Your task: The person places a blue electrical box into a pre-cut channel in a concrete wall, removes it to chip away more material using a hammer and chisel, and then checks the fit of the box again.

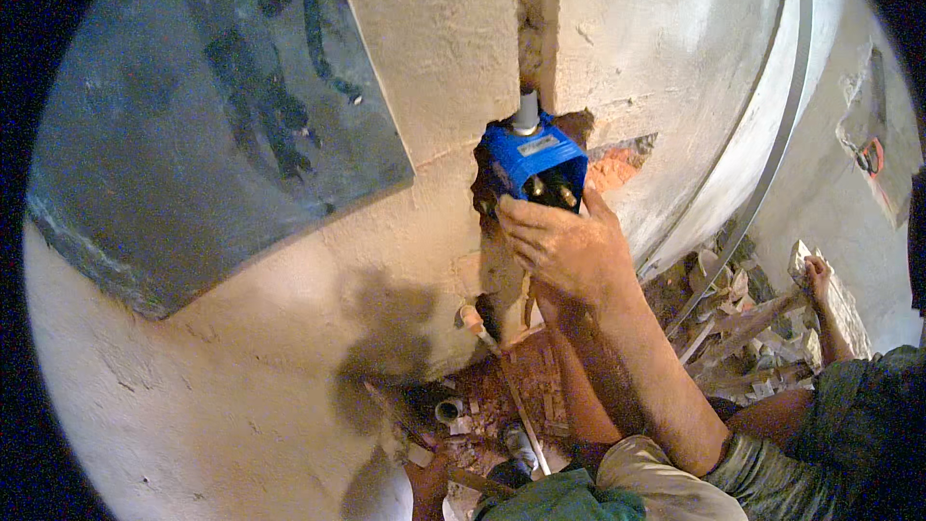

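Observation:
A blue open-fronted box [537,152] with round brass fittings [552,193] inside sits in a rough hole in the plastered wall [424,68]. A short grey pipe [526,112] enters its top from the groove above. My left hand [524,232] has its fingers closed on the box's lower left. Close beside it, my right hand [586,249] grips the lower right, one finger up along that side. The hands overlap, so the underside of the box and part of the left hand are hidden.
A dark panel [241,135] covers the upper left wall. Below run a thin pipe [514,396] and reddish rubble [526,367]. Another person's hand [818,275] rests on a broken slab [841,304] at right. A further hand [427,484] is near a wooden handle [477,482] at lower left.

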Available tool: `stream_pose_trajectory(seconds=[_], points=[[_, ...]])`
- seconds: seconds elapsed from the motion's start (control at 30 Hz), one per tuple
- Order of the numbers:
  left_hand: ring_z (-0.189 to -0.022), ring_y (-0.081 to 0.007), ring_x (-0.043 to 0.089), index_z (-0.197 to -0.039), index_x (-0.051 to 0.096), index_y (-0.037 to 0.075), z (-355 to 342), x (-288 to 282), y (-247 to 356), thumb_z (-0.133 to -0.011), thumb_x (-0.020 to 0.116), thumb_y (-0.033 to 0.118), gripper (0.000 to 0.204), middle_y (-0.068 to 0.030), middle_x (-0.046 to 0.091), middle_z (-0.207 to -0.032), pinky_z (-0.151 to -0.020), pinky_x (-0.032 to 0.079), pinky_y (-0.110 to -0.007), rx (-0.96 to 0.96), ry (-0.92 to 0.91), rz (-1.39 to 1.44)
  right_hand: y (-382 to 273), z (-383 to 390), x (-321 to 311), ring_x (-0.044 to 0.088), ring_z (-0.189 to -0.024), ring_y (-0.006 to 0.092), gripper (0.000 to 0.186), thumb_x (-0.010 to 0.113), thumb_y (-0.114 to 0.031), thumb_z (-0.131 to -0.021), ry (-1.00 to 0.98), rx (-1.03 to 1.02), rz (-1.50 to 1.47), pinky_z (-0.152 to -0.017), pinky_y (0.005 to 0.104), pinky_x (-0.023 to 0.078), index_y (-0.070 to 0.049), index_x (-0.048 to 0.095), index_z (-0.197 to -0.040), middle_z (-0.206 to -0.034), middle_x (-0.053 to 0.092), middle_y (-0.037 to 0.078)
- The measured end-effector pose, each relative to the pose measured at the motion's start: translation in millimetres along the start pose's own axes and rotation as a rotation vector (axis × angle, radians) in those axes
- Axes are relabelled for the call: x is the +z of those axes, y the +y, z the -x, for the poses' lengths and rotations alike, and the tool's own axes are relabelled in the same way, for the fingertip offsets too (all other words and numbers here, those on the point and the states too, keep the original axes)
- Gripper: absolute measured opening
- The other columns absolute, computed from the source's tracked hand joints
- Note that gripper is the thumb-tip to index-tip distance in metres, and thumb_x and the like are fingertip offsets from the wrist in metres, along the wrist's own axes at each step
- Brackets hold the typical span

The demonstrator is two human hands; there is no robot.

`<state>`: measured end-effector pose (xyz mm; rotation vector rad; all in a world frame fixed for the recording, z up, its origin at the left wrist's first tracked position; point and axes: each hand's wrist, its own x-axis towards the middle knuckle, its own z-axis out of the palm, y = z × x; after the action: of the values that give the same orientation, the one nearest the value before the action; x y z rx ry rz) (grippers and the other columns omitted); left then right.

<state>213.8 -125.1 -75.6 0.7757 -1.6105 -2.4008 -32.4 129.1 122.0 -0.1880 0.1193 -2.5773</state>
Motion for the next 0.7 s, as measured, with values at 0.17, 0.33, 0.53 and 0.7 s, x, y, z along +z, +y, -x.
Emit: stream_pose_trajectory(seconds=[0.17, 0.33, 0.53, 0.7], points=[[-0.068, -0.0077, 0.049, -0.094, 0.047, 0.01, -14, -1, 10, -0.069, 0.058, -0.008, 0.032, 0.0013, 0.05, -0.08, -0.055, 0.041, -0.021, -0.024, -0.078, -0.212, -4, 4, -2, 0.038, -0.112, 0.0318, 0.081, 0.041, -0.053, -0.081, -0.106, 0.076, -0.237, -0.099, 0.034, 0.03, 0.015, 0.026, -0.121, -0.12, 0.038, 0.024], [-0.093, -0.0252, 0.054, -0.127, 0.028, 0.001, -18, -14, 10, -0.077, 0.063, 0.011, 0.062, -0.0157, 0.047, -0.112, -0.074, 0.049, -0.034, -0.003, -0.082, -0.294, 13, -19, -41, 0.038, -0.11, 0.0316, 0.082, 0.054, -0.048, -0.077, -0.185, 0.083, -0.544, -0.098, 0.0325, 0.032, 0.014, 0.024, -0.121, -0.117, 0.038, 0.024], [-0.083, -0.0216, 0.053, -0.127, 0.03, 0.0, -18, -37, 14, -0.076, 0.064, 0.01, 0.062, -0.0132, 0.05, -0.102, -0.066, 0.047, -0.032, -0.015, -0.056, -0.42, 15, -17, -32, 0.038, -0.109, 0.0308, 0.08, 0.055, -0.046, -0.076, -0.154, 0.145, -0.653, -0.098, 0.0325, 0.032, 0.013, 0.024, -0.122, -0.119, 0.035, 0.024], [-0.075, -0.0187, 0.052, -0.126, 0.031, -0.001, -29, -32, -25, -0.075, 0.065, 0.009, 0.062, -0.0112, 0.051, -0.093, -0.06, 0.046, -0.03, 0.035, -0.248, -0.699, -8, 26, 10, 0.04, -0.108, 0.0281, 0.073, 0.046, -0.044, -0.08, 0.009, 0.012, -0.169, -0.098, 0.0311, 0.03, 0.01, 0.027, -0.126, -0.122, 0.037, 0.022]])
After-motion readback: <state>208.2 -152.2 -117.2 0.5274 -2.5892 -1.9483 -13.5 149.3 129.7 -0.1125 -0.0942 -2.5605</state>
